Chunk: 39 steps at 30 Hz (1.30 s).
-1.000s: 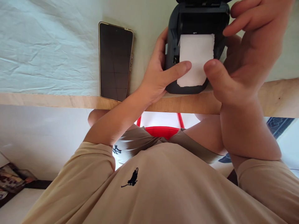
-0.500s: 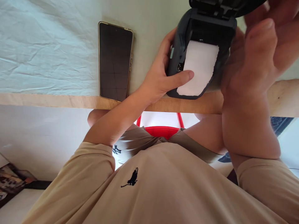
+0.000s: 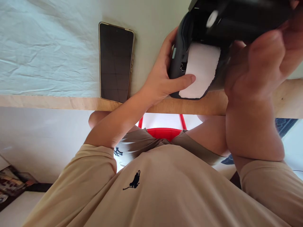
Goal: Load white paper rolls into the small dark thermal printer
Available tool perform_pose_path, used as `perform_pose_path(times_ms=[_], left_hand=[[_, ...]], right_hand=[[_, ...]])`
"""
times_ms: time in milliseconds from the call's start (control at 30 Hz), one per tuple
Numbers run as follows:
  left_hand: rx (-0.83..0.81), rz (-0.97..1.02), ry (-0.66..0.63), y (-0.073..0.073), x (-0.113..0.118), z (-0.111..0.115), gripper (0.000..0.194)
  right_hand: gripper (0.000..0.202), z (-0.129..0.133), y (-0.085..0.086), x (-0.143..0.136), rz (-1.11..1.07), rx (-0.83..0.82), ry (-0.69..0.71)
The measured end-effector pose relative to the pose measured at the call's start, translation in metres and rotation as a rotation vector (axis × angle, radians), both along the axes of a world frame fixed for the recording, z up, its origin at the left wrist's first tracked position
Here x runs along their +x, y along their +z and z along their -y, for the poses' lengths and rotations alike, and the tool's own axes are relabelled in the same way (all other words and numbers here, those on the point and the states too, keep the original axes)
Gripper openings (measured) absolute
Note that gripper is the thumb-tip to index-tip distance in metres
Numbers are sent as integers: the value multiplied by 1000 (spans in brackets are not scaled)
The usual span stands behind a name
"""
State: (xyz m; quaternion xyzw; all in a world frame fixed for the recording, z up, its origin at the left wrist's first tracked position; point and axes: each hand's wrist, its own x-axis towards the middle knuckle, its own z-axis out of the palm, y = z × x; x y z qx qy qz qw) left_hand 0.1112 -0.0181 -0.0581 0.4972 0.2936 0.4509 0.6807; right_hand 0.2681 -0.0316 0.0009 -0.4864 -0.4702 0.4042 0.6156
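Observation:
A dark grey handheld printer point(image 3: 181, 47) is tilted up off the table edge, with a strip of white paper point(image 3: 201, 69) hanging from its slot. My left hand point(image 3: 163, 75) grips its left side, thumb pressed on the paper. My right hand point(image 3: 258, 63) holds the right side and the black hinged lid point(image 3: 241, 15), which is folded down over the top of the paper bay.
A dark smartphone point(image 3: 115, 61) lies screen up to the left of the printer. The table point(image 3: 71, 102) has a wooden front edge and a pale cloth point(image 3: 47, 47) over it. A red stool point(image 3: 164, 130) shows under my legs. Magazines point(image 3: 10, 183) lie bottom left.
The printer has been lifted and tilted toward me. The right hand has swung the lid down over the paper bay, while the left thumb stayed on the paper.

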Motion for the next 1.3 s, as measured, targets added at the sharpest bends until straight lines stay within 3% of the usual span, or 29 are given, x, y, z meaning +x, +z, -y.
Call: perform_pose_path(times_ms=[67, 133, 267, 333, 467, 533, 633, 767, 933, 967, 1033, 1100, 1133, 1167, 1233, 1300], left_hand=[[-172, 18, -2, 4, 1, 1, 68], [-248, 108, 38, 9, 3, 2, 65], [-425, 112, 132, 19, 5, 3, 50], [-372, 59, 132, 19, 3, 3, 52], [-75, -74, 30, 13, -1, 5, 67], [-88, -59, 31, 11, -1, 6, 69], [-293, 146, 63, 14, 4, 4, 76], [-789, 409, 222, 28, 9, 1, 48], [-522, 303, 105, 42, 10, 4, 34], [-585, 335, 139, 44, 11, 5, 30], [-875, 456, 303, 48, 14, 6, 28], [-1133, 539, 454, 48, 15, 6, 36], [-1066, 530, 436, 47, 15, 6, 27], [-851, 464, 282, 44, 15, 7, 22], [-514, 359, 107, 37, 12, 7, 20], [-390, 294, 26, 32, 10, 8, 24]], right_hand=[[62, -2, -2, 2, 217, 154, 51], [50, -4, -3, 7, 396, 157, 162], [43, -5, -5, 16, 445, 112, 283], [43, -5, -7, 16, 422, 114, 283], [47, -5, -10, 10, 401, 97, 282], [48, -3, -9, 7, 360, 84, 267], [43, 0, -6, 4, 325, 31, 249], [49, 1, -4, 5, 389, -63, 283], [53, -1, -5, 7, 459, -57, 318], [53, -1, -5, 7, 467, -58, 318], [54, -1, -3, 8, 471, -62, 316], [55, -1, -2, 8, 476, -54, 314], [55, -1, -2, 8, 482, -46, 312], [55, -1, -2, 8, 488, -37, 308], [55, -1, -3, 9, 505, -27, 301], [55, -1, -4, 9, 525, -23, 299]])
